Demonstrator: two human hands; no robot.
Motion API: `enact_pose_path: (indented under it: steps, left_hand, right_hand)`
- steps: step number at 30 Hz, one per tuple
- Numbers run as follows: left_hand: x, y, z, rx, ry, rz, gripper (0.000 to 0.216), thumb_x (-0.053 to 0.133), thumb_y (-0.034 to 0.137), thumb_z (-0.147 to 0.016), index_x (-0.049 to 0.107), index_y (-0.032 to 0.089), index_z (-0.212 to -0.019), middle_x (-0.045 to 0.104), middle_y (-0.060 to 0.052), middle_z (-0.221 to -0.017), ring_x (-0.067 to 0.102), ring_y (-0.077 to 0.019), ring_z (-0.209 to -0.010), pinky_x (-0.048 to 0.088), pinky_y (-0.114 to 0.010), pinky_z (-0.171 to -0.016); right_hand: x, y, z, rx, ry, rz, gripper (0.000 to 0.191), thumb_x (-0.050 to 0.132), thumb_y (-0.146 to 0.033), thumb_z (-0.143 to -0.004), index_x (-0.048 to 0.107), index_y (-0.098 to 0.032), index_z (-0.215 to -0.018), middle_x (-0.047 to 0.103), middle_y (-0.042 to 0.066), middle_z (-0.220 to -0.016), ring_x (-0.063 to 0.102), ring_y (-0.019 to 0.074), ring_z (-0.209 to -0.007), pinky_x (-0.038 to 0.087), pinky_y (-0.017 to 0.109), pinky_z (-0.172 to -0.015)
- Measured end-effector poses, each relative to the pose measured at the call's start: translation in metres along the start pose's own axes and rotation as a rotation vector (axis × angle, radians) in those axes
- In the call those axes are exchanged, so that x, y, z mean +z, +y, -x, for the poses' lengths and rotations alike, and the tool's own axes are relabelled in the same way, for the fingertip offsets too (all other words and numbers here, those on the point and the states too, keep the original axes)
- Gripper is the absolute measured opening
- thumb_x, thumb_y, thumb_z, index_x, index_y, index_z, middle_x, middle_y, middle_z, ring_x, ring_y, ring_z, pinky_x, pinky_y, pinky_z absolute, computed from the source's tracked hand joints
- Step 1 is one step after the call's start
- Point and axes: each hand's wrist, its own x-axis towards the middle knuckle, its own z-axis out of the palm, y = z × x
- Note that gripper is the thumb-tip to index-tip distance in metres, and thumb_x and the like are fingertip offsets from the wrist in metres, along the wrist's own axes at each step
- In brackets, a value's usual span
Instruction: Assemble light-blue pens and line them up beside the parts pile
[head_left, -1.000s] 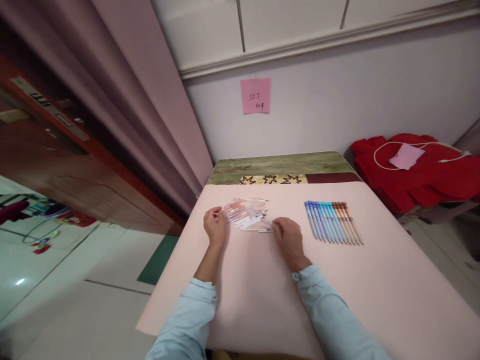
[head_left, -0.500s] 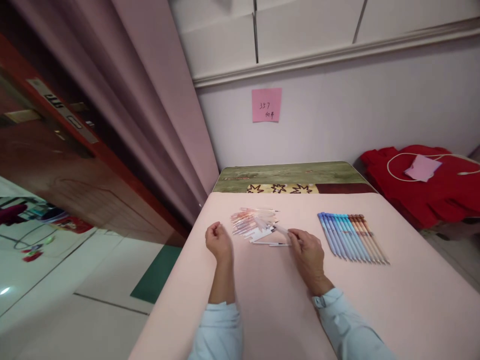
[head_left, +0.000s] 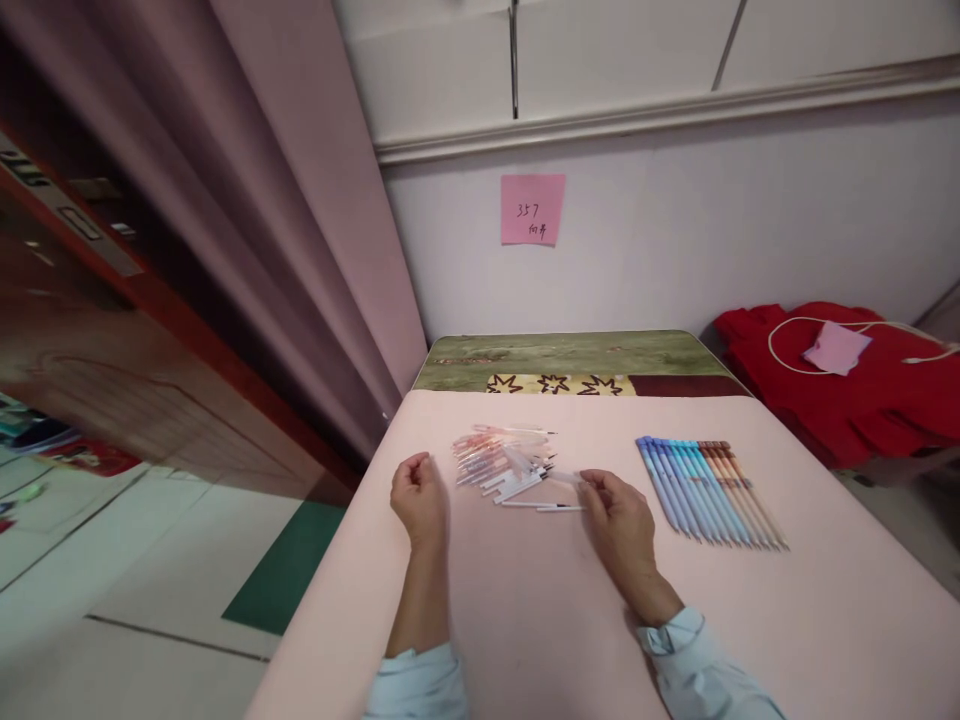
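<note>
A loose pile of pinkish see-through pen barrels (head_left: pixel 484 455) lies on the pink tabletop. White pen refills (head_left: pixel 511 488) with dark tips overlap its right and near side. My right hand (head_left: pixel 621 515) is closed at the pile's right edge, pinching the end of a pale tube-like pen part (head_left: pixel 565 476); its exact kind is unclear. Left of the pile, my left hand (head_left: pixel 417 495) rests on the table with its fingers curled in, and nothing shows in it. A neat row of pens (head_left: pixel 701 495), from blue to brown, lies right of my right hand.
The pink cover (head_left: pixel 525 620) leaves a green wood-patterned strip (head_left: pixel 570 347) bare at the wall. A pink note (head_left: pixel 532 210) is stuck on the wall. Red cloth (head_left: pixel 885 410) with a white cable lies at the right. A curtain (head_left: pixel 330 230) and a wooden door (head_left: pixel 172 390) stand at the left.
The camera view has shifted slightly, so the table sits a little lower. My right hand keeps its pinch beside the pile. My left hand stays curled, slightly farther from the pile.
</note>
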Motion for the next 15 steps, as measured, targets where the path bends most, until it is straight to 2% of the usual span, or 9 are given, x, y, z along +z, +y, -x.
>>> enact_pose_path:
  steps: [5, 15]
  left_hand:
    - [-0.0015, -0.0016, -0.0063, 0.034, -0.014, -0.033, 0.019, 0.062, 0.033, -0.077, 0.069, 0.017, -0.085, 0.067, -0.003, -0.08, 0.058, -0.0175, -0.074, 0.047, -0.032, -0.075]
    - [-0.0015, 0.0048, -0.0041, -0.118, -0.019, 0.038, 0.018, 0.063, 0.029, -0.072, 0.069, 0.016, -0.082, 0.063, -0.001, -0.072, 0.056, -0.0155, -0.068, 0.048, -0.031, -0.07]
  right_hand:
    - [0.0013, 0.0035, -0.0024, 0.011, 0.031, -0.026, 0.026, 0.051, -0.04, -0.086, 0.07, -0.023, -0.093, 0.073, 0.005, -0.091, 0.065, 0.0227, -0.083, 0.045, 0.034, -0.075]
    - [0.0049, 0.0094, -0.0026, -0.06, -0.025, 0.046, 0.022, 0.054, -0.037, -0.085, 0.071, -0.024, -0.091, 0.071, 0.004, -0.086, 0.06, 0.0224, -0.08, 0.042, 0.035, -0.079]
